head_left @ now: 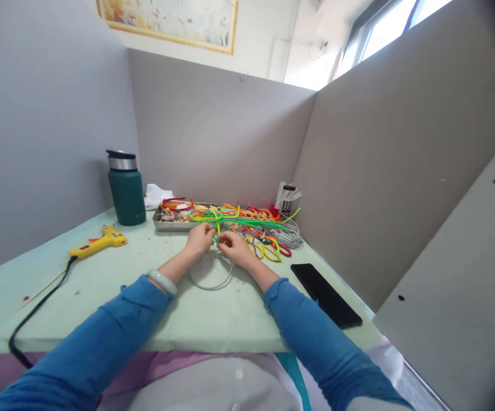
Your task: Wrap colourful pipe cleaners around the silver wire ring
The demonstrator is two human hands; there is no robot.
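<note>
My left hand (200, 238) and my right hand (235, 249) meet over the middle of the table, fingers pinched close together. Between the fingertips is a bit of green pipe cleaner (216, 240), with green and yellow stems rising just behind it. From the same spot a thin grey wire hoop (210, 289) hangs down toward me, its lower curve at the tabletop. The top of the hoop is hidden by my fingers. Just beyond my hands lies a heap of coloured pipe cleaners (251, 221), some looped, in green, yellow, orange and red.
A metal tray (174, 226) of small pieces lies behind my left hand. Farther left stand a green bottle (126, 194) and a yellow glue gun (99, 242) with its black cord. Coiled grey wire (292, 235) and a black phone (326, 295) lie at right. Grey partitions (221, 125) enclose the table.
</note>
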